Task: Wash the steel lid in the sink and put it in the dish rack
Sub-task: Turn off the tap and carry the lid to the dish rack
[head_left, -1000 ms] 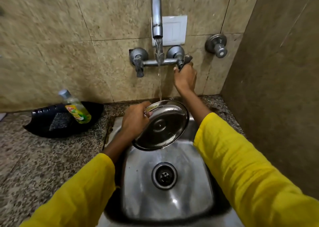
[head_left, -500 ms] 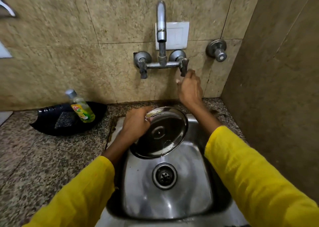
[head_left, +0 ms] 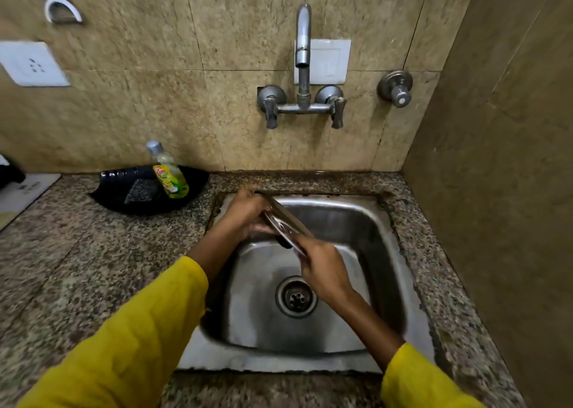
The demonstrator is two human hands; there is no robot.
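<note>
The round steel lid (head_left: 286, 221) is tilted on edge over the left part of the steel sink (head_left: 356, 218), so I see mostly its rim. My left hand (head_left: 245, 213) grips the lid's far upper edge. My right hand (head_left: 324, 271) holds its near lower edge, above the drain (head_left: 296, 296). The wall tap (head_left: 302, 54) above the sink has no water coming from it. No dish rack is in view.
A black tray (head_left: 117, 196) on the granite counter left of the sink holds a green dish-soap bottle (head_left: 169, 173) and a dark scrub pad (head_left: 141, 190). A tiled wall stands close on the right. A socket plate (head_left: 31, 63) is on the back wall.
The water stopped and my right hand left the tap handle and came down onto the lid. The lid turned from facing me to edge-on and moved lower in the sink.
</note>
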